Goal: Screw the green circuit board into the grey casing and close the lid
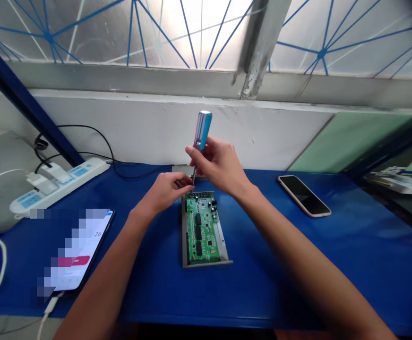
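At the far left corner of the board (203, 233), in the head view, the right hand (223, 163) grips the screwdriver (203, 130), tip down; the left hand (163, 192) curls close by that tip, though whether it pinches anything I cannot tell; the board sits in its tray (223, 242) on the table (262, 264); best hold the screwdriver square to the board, press lightly and steady the tray.

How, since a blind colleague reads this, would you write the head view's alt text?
The right hand holds a screwdriver to the far left corner of a green circuit board, the left hand close by the tip. A lit phone lies left on the blue table, a dark-screened phone right.
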The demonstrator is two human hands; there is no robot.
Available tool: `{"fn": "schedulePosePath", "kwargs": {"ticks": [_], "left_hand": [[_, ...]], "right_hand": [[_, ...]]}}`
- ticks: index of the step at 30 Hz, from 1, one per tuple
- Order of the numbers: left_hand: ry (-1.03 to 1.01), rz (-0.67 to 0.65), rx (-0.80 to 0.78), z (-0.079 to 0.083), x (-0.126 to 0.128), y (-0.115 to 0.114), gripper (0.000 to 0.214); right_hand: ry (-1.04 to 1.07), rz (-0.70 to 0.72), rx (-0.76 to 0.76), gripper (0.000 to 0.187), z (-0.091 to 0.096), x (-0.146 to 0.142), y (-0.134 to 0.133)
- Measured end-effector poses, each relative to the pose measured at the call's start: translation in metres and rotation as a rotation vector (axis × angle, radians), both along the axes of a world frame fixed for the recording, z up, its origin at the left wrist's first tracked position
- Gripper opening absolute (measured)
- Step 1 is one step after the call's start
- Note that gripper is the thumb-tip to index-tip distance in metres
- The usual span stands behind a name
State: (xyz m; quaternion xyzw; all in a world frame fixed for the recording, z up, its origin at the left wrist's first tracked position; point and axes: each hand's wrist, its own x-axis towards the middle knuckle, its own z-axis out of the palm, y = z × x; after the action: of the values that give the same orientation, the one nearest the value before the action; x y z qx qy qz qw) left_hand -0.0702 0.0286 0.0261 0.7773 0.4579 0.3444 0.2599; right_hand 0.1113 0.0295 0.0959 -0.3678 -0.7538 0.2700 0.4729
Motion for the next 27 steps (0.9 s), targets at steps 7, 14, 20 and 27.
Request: {"fn": "schedulePosePath", "kwargs": {"ticks": [7,14,20,27], "left_hand": [[0.043,0.0,-0.032,0.001,-0.0023,-0.0013,0.01],[0.066,0.002,-0.011,-0.0019,-0.0042,0.0006,0.01],[0.076,0.004,-0.016,-0.0043,-0.0062,0.0009,0.009],[-0.032,0.063,0.024,-0.0075,0.0018,0.001,0.017]], "right_hand": [[-0.029,0.017,-0.024,0.032,-0.007,-0.0028,0.0025],[-0.051,0.009,-0.018,0.029,-0.008,-0.006,0.0024],[-0.055,0.017,-0.024,0.029,-0.0093,-0.0066,0.0027],[-0.024,0.039,-0.072,0.03,-0.0106,-0.0084,0.0032]]}}
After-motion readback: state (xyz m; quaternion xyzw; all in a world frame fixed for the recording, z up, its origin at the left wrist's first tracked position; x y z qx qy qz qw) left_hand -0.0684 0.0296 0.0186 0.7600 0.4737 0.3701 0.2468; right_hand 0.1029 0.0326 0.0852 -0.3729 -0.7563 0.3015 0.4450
